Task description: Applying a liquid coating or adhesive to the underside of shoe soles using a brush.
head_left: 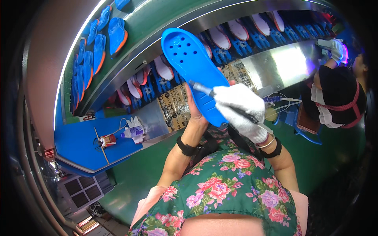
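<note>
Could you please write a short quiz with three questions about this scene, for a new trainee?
1. True or false: the right hand wears a white glove.
2. What does the left hand hold up? A) a blue perforated sole B) a plastic bottle C) a red cloth
3. Fill in: the gloved hand holds a thin ____ whose tip touches the blue sole.

Key
1. True.
2. A. The plastic bottle lies on the blue shelf to the left, away from both hands.
3. Pen-like tool. It runs slanted from the sole down through the glove.
</note>
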Action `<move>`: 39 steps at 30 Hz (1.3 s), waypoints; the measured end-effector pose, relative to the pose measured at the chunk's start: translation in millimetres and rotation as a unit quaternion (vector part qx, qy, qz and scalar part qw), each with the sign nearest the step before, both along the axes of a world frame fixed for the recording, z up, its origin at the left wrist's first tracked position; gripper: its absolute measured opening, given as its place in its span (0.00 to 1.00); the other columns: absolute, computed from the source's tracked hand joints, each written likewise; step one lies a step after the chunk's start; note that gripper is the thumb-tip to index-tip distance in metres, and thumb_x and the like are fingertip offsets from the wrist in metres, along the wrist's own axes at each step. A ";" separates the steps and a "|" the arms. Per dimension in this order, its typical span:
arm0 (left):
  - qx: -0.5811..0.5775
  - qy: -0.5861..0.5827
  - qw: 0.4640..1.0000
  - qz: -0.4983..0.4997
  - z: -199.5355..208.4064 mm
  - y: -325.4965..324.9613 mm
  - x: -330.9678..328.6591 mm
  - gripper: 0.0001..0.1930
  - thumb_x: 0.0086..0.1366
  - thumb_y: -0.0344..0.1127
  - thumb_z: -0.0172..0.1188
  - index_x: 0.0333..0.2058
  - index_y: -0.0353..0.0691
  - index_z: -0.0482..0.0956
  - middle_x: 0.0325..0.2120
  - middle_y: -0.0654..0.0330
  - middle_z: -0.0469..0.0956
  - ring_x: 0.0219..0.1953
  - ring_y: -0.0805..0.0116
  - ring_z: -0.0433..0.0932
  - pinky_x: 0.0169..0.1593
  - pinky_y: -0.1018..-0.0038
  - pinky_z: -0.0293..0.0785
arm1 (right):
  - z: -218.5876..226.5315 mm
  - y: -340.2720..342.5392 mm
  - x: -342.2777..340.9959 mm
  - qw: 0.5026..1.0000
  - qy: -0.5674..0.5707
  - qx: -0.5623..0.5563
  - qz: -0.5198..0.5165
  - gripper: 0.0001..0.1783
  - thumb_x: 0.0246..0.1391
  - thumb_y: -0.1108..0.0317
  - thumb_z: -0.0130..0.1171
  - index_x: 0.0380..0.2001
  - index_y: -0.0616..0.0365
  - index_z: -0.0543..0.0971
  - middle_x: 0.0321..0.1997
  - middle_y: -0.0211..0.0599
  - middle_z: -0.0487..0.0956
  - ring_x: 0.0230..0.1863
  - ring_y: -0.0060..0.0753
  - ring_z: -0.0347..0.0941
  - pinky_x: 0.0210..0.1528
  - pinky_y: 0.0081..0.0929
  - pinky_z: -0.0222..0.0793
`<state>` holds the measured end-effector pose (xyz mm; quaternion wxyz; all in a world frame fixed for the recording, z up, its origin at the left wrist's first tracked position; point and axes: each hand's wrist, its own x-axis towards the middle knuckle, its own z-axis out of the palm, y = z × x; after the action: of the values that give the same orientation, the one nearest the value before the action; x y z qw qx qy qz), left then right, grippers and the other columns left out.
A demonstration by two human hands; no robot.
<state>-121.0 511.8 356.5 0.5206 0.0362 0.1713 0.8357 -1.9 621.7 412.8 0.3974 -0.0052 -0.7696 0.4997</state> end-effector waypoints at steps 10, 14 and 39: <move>0.065 0.038 0.997 0.000 2.1 0.3 -20.6 0.53 0.60 0.77 0.54 0.71 0.43 0.55 0.61 0.38 0.69 0.62 0.39 0.72 0.59 0.36 0.71 | -6.0 2.1 -0.8 0.997 0.016 -0.033 0.061 0.14 0.49 0.76 0.69 0.41 0.57 0.86 0.41 0.40 0.86 0.42 0.40 0.83 0.46 0.36 0.78; 0.067 0.008 0.997 -0.035 3.0 -2.2 -25.9 0.53 0.58 0.79 0.52 0.71 0.49 0.55 0.61 0.37 0.69 0.57 0.33 0.74 0.57 0.38 0.74 | -6.7 -6.9 3.9 0.993 -0.020 0.088 0.079 0.16 0.48 0.76 0.69 0.43 0.56 0.86 0.46 0.43 0.85 0.44 0.44 0.82 0.47 0.37 0.76; 0.115 0.064 0.979 -0.156 0.0 -12.3 -62.4 0.56 0.59 0.69 0.57 0.73 0.35 0.45 0.67 0.40 0.58 0.59 0.32 0.71 0.56 0.39 0.74 | -17.7 -7.5 13.2 0.972 -0.071 -0.123 0.188 0.12 0.49 0.75 0.70 0.40 0.57 0.86 0.40 0.38 0.86 0.39 0.35 0.82 0.45 0.33 0.78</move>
<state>-183.4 499.5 356.6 0.6249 0.1752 0.0990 0.7543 11.4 614.3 395.1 0.2365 0.0555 -0.7160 0.6545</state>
